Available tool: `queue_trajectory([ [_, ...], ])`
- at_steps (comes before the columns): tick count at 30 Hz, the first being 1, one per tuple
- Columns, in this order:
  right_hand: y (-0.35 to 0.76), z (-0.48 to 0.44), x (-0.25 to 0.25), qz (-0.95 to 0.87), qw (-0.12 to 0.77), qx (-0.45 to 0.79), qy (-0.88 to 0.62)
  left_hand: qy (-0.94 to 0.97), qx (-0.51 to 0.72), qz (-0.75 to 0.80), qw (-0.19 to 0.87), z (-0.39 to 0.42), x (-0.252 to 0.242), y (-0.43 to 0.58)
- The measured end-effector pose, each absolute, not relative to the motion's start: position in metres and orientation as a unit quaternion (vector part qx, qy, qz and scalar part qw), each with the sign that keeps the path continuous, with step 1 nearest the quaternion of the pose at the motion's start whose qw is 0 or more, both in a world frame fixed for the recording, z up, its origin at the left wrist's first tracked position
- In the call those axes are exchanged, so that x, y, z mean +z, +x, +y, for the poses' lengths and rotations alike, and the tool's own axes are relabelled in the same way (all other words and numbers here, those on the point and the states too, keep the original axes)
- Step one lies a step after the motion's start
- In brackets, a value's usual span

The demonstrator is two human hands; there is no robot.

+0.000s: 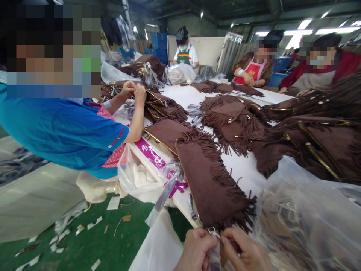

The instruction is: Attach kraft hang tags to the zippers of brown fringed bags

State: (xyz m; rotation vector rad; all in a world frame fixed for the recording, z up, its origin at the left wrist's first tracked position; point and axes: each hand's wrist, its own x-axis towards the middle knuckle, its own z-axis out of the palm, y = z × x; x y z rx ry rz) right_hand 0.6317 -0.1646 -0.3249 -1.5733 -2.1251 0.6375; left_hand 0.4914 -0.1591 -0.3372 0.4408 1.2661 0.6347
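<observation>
A: Where's the piece being worked on?

B: The brown fringed bag [208,184] lies flat along the near edge of the desk [180,94], its fringe turned to the right. The metal ring [212,230] at its near corner sits right between the hands.

A: And the fingers?

B: On the left hand [197,248], thumb and forefinger are pinching the ring. Those of the right hand [245,248] are pressed together on a pale strip [216,234] beside it. The lower fingers are partly hidden, so I can't tell what they grip.

A: What might go wrong?

B: I'd say a hard tug on the strip could drag the bag over the edge, since its near end lies so close to it. A slip could also scratch the ring. The fringe might snag on the second bag [166,133], which it overlaps.

A: Anything further out?

B: A clear plastic sack [307,210] crowds the right side, and scraps litter the green floor [113,233]; a dropped strip could get lost there.
</observation>
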Motion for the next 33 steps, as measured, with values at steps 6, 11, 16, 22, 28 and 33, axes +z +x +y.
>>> queue_trajectory([
  [6, 0.622, -0.157, -0.319, -0.697, 0.186, 0.325, -0.612, 0.219, 0.27, 0.602, 0.719, -0.16, -0.341, 0.492],
  [11, 0.616, -0.153, -0.322, -0.642, 0.18, 0.37, -0.647, 0.22, 0.265, 0.603, 0.719, -0.159, -0.341, 0.492],
  [16, 0.618, -0.153, -0.329, -0.662, 0.147, 0.332, -0.656, 0.227, 0.259, 0.606, 0.717, -0.156, -0.329, 0.49],
  [22, 0.617, -0.154, -0.335, -0.673, 0.119, 0.308, -0.661, 0.244, 0.264, 0.621, 0.697, -0.157, -0.332, 0.49],
  [28, 0.612, -0.153, -0.333, -0.677, 0.11, 0.317, -0.655, 0.242, 0.251, 0.635, 0.689, -0.156, -0.335, 0.492],
  [33, 0.609, -0.152, -0.33, -0.678, 0.123, 0.322, -0.649, 0.254, 0.261, 0.649, 0.668, -0.16, -0.343, 0.492],
])
